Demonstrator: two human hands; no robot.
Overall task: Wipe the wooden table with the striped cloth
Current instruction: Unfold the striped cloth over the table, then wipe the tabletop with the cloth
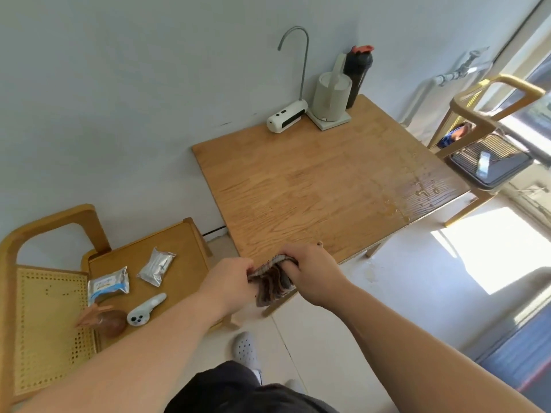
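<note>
- Low centre of the frame: left hand point(231, 286) and right hand point(313, 271) both grip the bunched striped cloth point(272, 281) at the desk's point(328, 186) near edge.
- Upper centre: kettle point(331, 96), dark bottle point(357, 73), contents unseen.

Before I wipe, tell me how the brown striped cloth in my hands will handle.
The brown striped cloth probably stays floppy: it sags and bunches between the left hand and right hand. Likely light, since loose grips hold it. It may soak up the wet patch on the wooden table.

Bare forearms, dark shorts point(238, 389), perhaps black, white perforated clog point(245, 348)
</note>
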